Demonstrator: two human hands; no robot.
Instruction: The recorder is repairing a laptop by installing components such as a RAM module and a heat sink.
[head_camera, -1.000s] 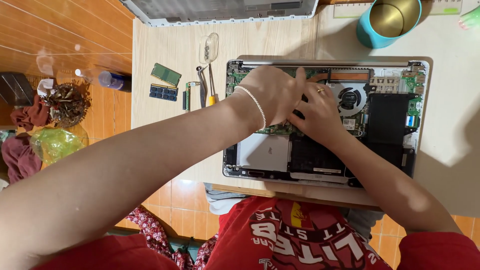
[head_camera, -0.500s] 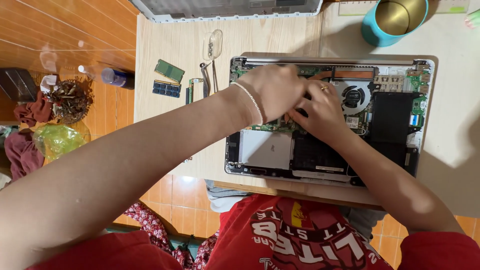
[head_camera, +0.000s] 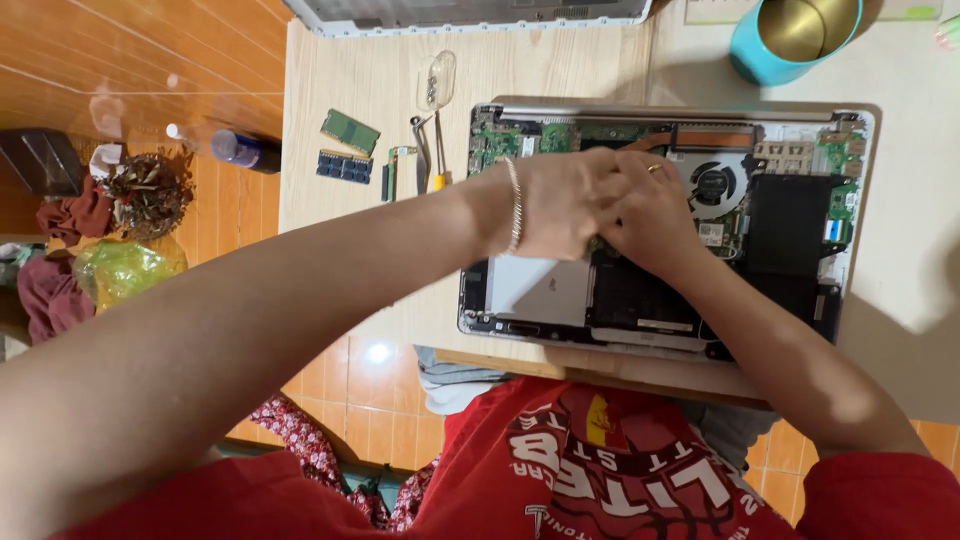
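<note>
Both hands are pressed together over the middle of the opened laptop (head_camera: 840, 150), which lies bottom-up near the front edge of the light wooden desk (head_camera: 350, 70) with its board, fan (head_camera: 712, 185) and black battery (head_camera: 785, 225) exposed. The left hand (head_camera: 560, 205), a bracelet at the wrist, is curled with its fingers bent down onto the board, and the right hand (head_camera: 655, 215), a ring on one finger, is bunched against it; whether either pinches a part or a tool I cannot tell, since the fingertips are hidden under the knuckles. The likeliest trouble, as I judge it, comes from that blind spot: force applied where the fingers cover the work could bend a connector or crack a clip, and a slip could drag a nail or the ring across the bare board. The bracelet hangs close to the circuitry and could snag or bridge contacts. Left of the laptop, two memory modules (head_camera: 349, 148) lie loose on the bare wood beside a narrow green card (head_camera: 390, 172), tweezers and a yellow-handled screwdriver (head_camera: 438, 150), with a small clear bag of screws (head_camera: 436, 80) above; a sweeping forearm could knock any of these off the desk edge. A teal cup (head_camera: 770, 50) stands just beyond the laptop's far corner, near enough that a spill would reach the board
</note>
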